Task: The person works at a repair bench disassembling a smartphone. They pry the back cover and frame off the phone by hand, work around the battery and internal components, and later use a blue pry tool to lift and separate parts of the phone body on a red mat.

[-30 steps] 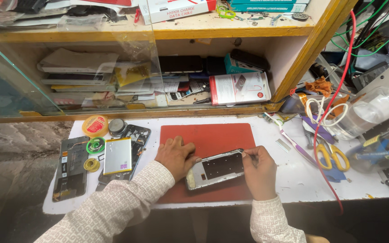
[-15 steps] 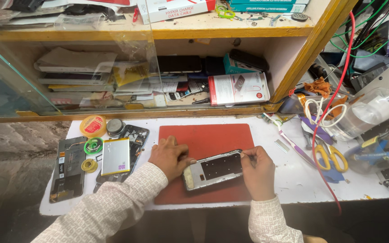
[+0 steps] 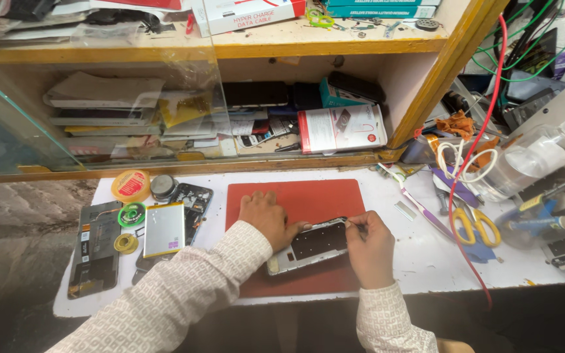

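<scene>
An opened phone body (image 3: 308, 246) with its back off lies on a red work mat (image 3: 299, 196) on the white bench. My left hand (image 3: 266, 216) rests flat on the mat and presses the phone's left side. My right hand (image 3: 369, 247) pinches a thin tool (image 3: 353, 224) at the phone's upper right corner. The tool tip is mostly hidden by my fingers.
Left of the mat lie a silver battery (image 3: 163, 229), phone parts (image 3: 96, 255), tape rolls (image 3: 131, 185) and a solder spool (image 3: 131, 214). On the right are yellow-handled scissors (image 3: 475, 225), a red cable (image 3: 465, 176), a clear bottle (image 3: 534, 157). A wooden shelf (image 3: 230, 49) holds boxes behind.
Both hands and the phone have stayed almost in place; the view has shifted slightly and my right hand keeps working at the phone's upper right corner.
</scene>
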